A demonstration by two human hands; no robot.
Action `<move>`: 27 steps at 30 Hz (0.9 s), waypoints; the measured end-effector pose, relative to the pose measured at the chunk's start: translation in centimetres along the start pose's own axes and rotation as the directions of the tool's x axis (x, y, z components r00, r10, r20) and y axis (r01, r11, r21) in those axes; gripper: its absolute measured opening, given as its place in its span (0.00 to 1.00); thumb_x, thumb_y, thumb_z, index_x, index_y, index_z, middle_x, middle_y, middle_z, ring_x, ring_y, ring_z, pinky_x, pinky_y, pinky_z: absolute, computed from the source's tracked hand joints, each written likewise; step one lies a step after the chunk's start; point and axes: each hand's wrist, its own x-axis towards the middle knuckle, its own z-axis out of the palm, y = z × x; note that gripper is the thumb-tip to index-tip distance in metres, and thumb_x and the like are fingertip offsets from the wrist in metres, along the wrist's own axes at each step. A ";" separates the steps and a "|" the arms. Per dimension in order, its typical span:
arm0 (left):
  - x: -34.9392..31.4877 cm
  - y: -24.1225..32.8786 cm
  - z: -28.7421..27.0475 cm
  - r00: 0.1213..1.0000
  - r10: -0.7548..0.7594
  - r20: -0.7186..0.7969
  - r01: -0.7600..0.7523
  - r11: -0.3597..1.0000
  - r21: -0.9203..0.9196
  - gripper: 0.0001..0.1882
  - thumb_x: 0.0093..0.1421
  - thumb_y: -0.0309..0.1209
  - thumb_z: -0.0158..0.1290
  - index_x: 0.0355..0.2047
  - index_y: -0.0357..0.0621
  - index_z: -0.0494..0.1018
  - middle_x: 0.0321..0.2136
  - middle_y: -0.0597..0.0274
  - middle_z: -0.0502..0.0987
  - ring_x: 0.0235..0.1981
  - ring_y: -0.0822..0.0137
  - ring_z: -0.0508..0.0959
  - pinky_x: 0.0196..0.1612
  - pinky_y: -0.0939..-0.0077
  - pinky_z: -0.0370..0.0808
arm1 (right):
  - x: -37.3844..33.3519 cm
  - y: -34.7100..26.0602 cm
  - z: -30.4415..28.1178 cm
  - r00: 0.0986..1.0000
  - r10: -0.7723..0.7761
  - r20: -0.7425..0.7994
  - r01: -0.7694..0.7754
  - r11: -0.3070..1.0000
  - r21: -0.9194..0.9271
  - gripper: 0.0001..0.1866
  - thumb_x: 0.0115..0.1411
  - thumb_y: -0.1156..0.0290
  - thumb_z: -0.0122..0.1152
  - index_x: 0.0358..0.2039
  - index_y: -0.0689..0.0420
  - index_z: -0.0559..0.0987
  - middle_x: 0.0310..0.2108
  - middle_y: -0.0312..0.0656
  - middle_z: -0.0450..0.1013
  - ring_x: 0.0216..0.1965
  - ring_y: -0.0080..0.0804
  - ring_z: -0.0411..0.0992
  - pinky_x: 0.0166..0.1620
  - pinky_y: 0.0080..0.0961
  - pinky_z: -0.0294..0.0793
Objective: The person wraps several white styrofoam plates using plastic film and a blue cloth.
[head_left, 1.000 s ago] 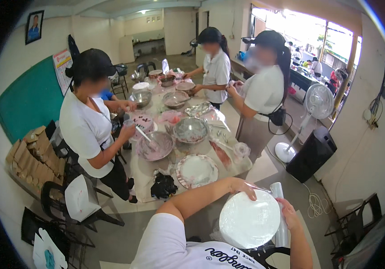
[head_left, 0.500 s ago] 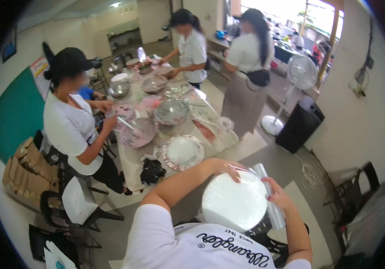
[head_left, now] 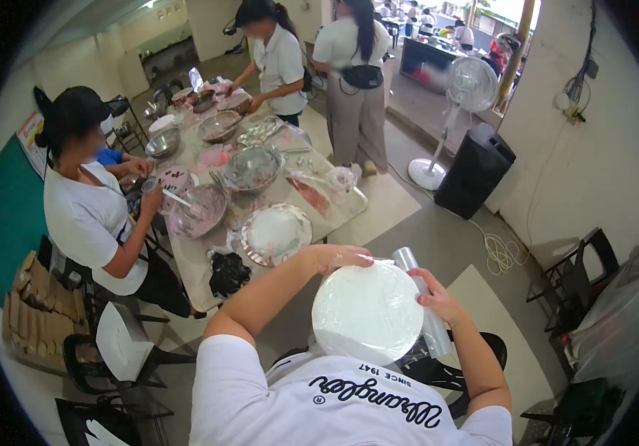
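Note:
In front of my chest is a white round board point(head_left: 368, 316) covered in clear, wrinkled plastic film. My left hand point(head_left: 343, 259) reaches across to its far edge, fingers closed over the rim and film. At the board's right side, my right hand point(head_left: 440, 296) is wrapped round a roll of clear plastic film point(head_left: 433, 331), with the thumb toward the board. The roll stands against the board's right edge, tilted. The underside of the board is hidden.
A cluttered table point(head_left: 345, 208) ahead holds metal bowls point(head_left: 254, 168), a white round board with a frilled edge point(head_left: 276, 232) and a black plastic bag point(head_left: 228, 273). Several people work around it. A fan point(head_left: 474, 85), black speaker point(head_left: 477, 171) and chairs point(head_left: 122, 338) stand nearby.
The view has swung, so the room and board sit further left. My left hand's fingers, earlier spread over the board's top, now curl at its far edge. My right hand keeps the roll.

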 end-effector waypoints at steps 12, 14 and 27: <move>-0.9 -2.8 -1.3 0.875 0.483 -0.012 -0.439 0.783 -0.440 0.21 0.61 0.37 0.40 0.43 0.26 0.68 0.41 0.45 0.73 0.42 0.62 0.74 0.46 0.71 0.71 | 0.5 1.3 0.3 0.999 -0.001 -0.042 0.007 0.992 0.126 0.45 0.37 0.46 0.69 0.54 0.49 0.59 0.43 0.39 0.63 0.45 0.30 0.62 0.48 0.25 0.62; -1.6 -3.7 -1.4 0.940 0.317 -0.127 -0.333 0.762 -0.556 0.26 0.61 0.42 0.40 0.42 0.26 0.68 0.41 0.43 0.72 0.42 0.61 0.74 0.46 0.72 0.70 | 0.5 1.8 0.2 0.999 0.011 -0.041 -0.005 0.987 0.163 0.44 0.38 0.48 0.68 0.54 0.49 0.59 0.43 0.39 0.63 0.45 0.29 0.62 0.48 0.24 0.62; -8.7 -4.8 3.1 0.971 0.196 -0.136 -0.217 0.962 -0.164 0.44 0.51 0.41 0.56 0.63 0.48 0.45 0.56 0.54 0.59 0.53 0.64 0.65 0.56 0.68 0.60 | 1.9 4.0 0.8 0.983 -0.057 -0.172 0.094 0.973 0.212 0.36 0.45 0.59 0.62 0.54 0.51 0.60 0.47 0.42 0.61 0.48 0.33 0.61 0.52 0.26 0.59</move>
